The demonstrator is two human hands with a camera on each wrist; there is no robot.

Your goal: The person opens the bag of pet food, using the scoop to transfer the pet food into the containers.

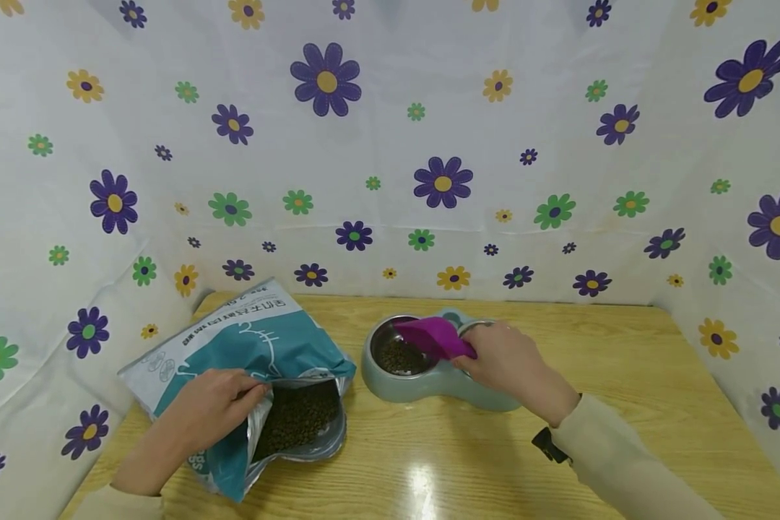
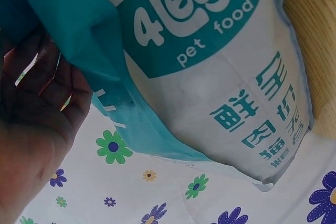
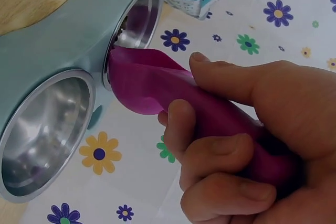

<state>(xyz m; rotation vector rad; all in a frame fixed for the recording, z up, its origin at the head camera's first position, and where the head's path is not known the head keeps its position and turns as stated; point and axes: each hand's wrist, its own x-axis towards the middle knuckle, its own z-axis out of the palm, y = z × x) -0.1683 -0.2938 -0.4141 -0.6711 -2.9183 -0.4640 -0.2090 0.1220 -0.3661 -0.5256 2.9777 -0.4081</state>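
A purple scoop (image 1: 434,338) is gripped by its handle in my right hand (image 1: 503,361). The scoop's tip is tilted over the left bowl (image 1: 399,345) of a pale green double pet feeder (image 1: 396,388), and brown kibble (image 1: 399,357) lies in that bowl. The right wrist view shows the feeder's other steel bowl (image 3: 50,132) bare inside. My left hand (image 1: 211,408) pinches the mouth edge of a teal and white pet food bag (image 1: 279,332). The bag lies on its side with its mouth open and kibble (image 1: 299,415) inside. Whether the scoop holds kibble is hidden.
A wooden table (image 1: 442,462) carries the bag on the left and the feeder near the middle. White cloth (image 1: 390,144) with printed flowers stands behind the table and along both sides.
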